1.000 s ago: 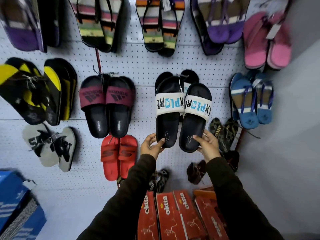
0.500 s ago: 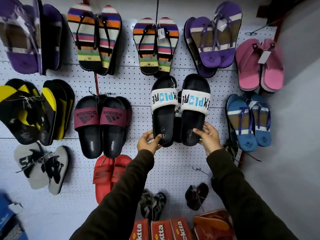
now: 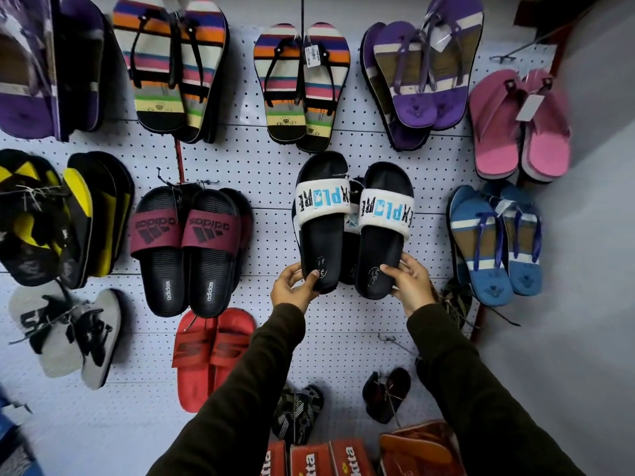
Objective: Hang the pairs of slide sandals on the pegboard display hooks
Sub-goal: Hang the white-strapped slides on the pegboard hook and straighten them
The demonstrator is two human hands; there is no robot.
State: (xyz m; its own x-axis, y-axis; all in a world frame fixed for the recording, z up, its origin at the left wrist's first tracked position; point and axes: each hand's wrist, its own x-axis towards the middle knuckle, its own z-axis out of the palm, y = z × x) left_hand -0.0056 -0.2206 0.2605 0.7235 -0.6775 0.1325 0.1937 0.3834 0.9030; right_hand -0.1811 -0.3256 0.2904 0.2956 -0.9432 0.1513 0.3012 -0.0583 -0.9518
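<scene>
Against the white perforated pegboard, at its middle, I hold up a pair of black slide sandals with white straps printed in blue and black letters. My left hand grips the heel end of the left sandal, thumb on the footbed and the other fingers behind the sole. My right hand is closed in the same way around the heel end of the right sandal. Both sandals point toes up and lie close to the board, side by side; behind them the dark edge of another sandal shows between the two. I cannot tell if the pair already hangs on a hook.

Just left of it hangs a pair of black slides with maroon straps, and below those a pair of red slides. Above my pair hang striped multicoloured flip-flops. To the right are blue flip-flops with brown bands. Both my sleeves are dark. Near the lower edge, some red cardboard boxes with white lettering stand between my forearms.
</scene>
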